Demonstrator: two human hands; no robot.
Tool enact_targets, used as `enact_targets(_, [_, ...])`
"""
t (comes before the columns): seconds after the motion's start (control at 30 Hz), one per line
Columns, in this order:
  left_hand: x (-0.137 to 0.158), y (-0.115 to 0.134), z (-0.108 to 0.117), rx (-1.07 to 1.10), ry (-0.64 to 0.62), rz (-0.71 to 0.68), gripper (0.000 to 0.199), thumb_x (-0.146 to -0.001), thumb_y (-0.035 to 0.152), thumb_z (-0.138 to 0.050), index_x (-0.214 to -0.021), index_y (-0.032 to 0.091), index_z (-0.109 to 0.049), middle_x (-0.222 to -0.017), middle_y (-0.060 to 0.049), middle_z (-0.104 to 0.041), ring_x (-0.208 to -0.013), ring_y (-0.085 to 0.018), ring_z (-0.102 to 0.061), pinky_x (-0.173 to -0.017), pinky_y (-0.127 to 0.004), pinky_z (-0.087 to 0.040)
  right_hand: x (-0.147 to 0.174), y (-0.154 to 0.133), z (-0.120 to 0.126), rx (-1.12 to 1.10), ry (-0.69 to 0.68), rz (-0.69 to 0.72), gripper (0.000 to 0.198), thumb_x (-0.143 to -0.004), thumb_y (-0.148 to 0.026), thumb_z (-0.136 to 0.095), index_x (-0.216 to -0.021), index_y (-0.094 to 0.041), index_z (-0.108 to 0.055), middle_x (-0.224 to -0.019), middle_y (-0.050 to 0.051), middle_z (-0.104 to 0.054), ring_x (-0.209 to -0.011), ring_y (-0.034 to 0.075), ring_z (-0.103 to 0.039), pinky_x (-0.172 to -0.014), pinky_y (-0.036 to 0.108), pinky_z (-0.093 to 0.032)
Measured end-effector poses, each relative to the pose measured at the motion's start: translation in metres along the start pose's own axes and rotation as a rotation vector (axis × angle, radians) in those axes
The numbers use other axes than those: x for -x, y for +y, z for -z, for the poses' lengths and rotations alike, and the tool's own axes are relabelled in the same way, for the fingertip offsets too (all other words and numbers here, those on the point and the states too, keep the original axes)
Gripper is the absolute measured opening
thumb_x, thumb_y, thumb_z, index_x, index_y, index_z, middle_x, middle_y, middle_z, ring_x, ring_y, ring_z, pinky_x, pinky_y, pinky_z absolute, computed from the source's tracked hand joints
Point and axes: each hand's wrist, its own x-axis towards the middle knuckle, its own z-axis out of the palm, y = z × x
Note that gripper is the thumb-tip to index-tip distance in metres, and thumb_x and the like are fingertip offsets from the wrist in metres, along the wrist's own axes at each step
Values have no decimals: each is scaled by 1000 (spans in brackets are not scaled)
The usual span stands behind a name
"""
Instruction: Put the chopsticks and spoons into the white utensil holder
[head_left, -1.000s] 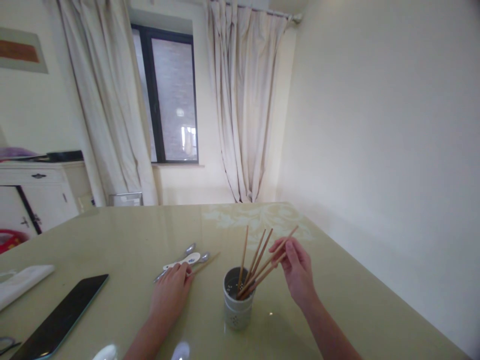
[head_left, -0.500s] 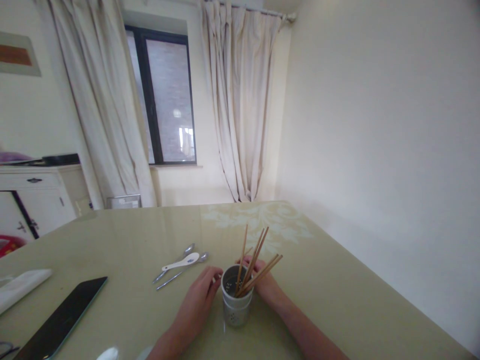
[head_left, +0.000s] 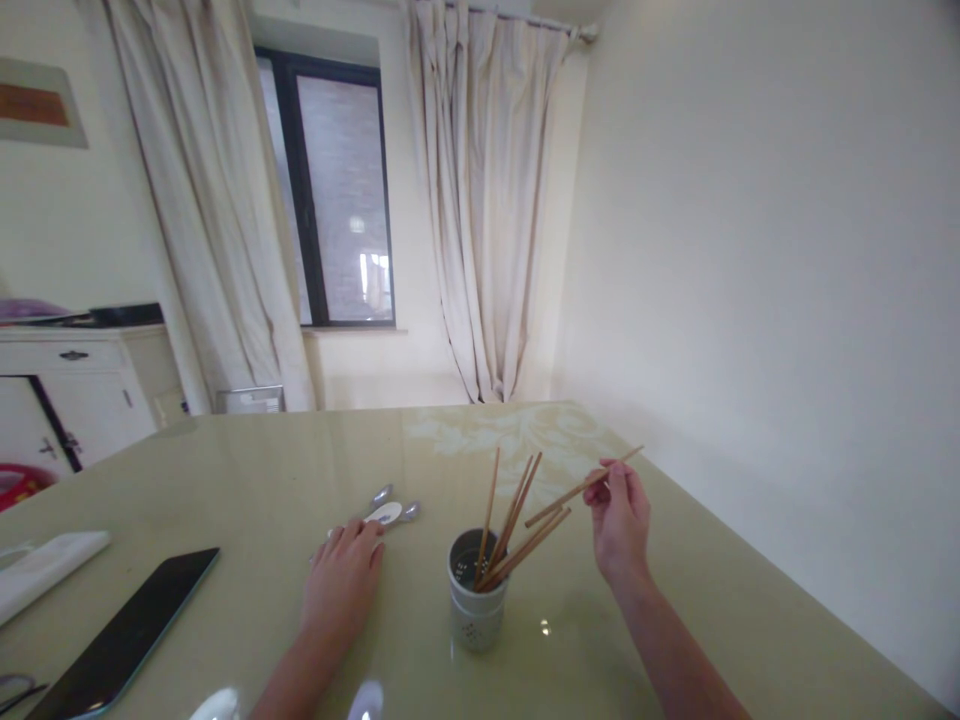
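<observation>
A single wooden chopstick (head_left: 564, 499) is pinched in my right hand (head_left: 621, 515), raised right of the holder and slanting up to the right. Several more chopsticks (head_left: 516, 510) lean in the grey, perforated utensil holder (head_left: 478, 612), which stands upright on the table. My left hand (head_left: 343, 575) reaches over a small group of spoons, its fingers spread loosely across their handles. Among them, a white porcelain spoon (head_left: 388, 513) lies between two metal spoons (head_left: 382, 496) with only the bowls clearly showing. Whether the fingertips grip a handle is hidden.
A dark tablet-like device (head_left: 127, 640) lies on the glossy table (head_left: 262, 470) at the left, beside a white flat object (head_left: 49, 570). White shiny objects (head_left: 366, 700) show at the near edge. A wall (head_left: 787, 350) runs along the right.
My right hand has moved from behind the holder to its right, now holding a chopstick. My left hand has left the holder's side and moved left onto the spoons.
</observation>
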Motion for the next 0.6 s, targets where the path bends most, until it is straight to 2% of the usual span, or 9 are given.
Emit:
enact_targets(0.07, [0, -1, 2, -52, -64, 24, 30, -104, 20, -47, -115, 22, -74, -122, -10, -75, -119, -30, -67, -102, -43, -51, 0, -11, 0, -51, -34, -3, 50, -80, -65, -87, -96, -21, -68, -70, -4, -67, -55, 11, -58, -53, 22, -48])
enact_targets(0.17, [-1, 2, 3, -47, -116, 29, 31, -107, 23, -43, -110, 21, -74, -118, -10, -76, -115, -28, -69, -101, -41, -51, 13, -23, -8, -61, -169, -12, 45, -86, -61, -85, -101, -22, -71, -74, -1, -72, -58, 12, -63, -55, 23, -53])
enact_targets(0.27, [-3, 3, 1, -33, -116, 36, 30, -107, 22, -43, -109, 20, -73, -118, -10, -75, -113, -27, -68, -101, -40, -50, 30, -29, -16, 11, -330, -1, 40, -91, -59, -82, -104, -22, -75, -79, 3, -76, -61, 15, -68, -58, 26, -57])
enact_targets(0.37, [-3, 2, -1, -35, -80, 42, 30, -107, 20, -44, -118, 19, -72, -123, -11, -73, -117, -27, -66, -104, -40, -49, 41, -29, -21, 119, -455, 19, 37, -93, -55, -82, -109, -22, -80, -82, 5, -79, -65, 18, -72, -65, 30, -63])
enact_targets(0.47, [-2, 1, -4, -58, -50, 59, 33, -107, 20, -43, -126, 18, -70, -127, -12, -72, -121, -27, -65, -105, -40, -48, 47, -25, -22, 156, -496, -10, 38, -88, -51, -87, -114, -24, -83, -88, 7, -83, -66, 21, -76, -66, 35, -67])
enact_targets(0.6, [-1, 0, -5, -67, -59, 71, 33, -108, 22, -42, -123, 19, -72, -125, -12, -73, -118, -28, -66, -102, -40, -48, 52, -18, -23, 176, -458, 12, 38, -86, -48, -89, -116, -26, -84, -96, 10, -84, -75, 26, -81, -70, 40, -70])
